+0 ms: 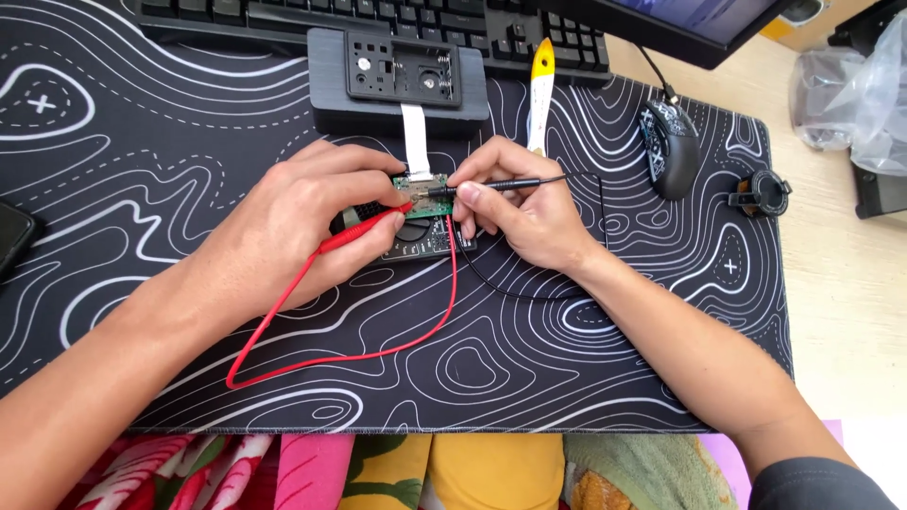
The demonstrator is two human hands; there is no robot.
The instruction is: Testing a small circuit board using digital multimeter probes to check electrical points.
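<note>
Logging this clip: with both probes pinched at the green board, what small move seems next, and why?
Probably hold both tips steady: the left hand pinches the red probe and the right hand the black probe, both tips meeting the small green circuit board.

A black desk mat (567,378) with white contour lines covers most of the bench (850,302). At twelve o'clock a black keyboard (312,14) runs along the top edge, with a monitor (699,24) corner at one o'clock. A black patterned mouse (669,146) sits at two o'clock on the mat, a small round black clip-like piece (767,192) just beside it. Crumpled clear plastic bags (850,85) lie further right. A dark phone edge (11,236) shows at nine o'clock. Colourful floral cloth (283,467) fills six o'clock.
</note>
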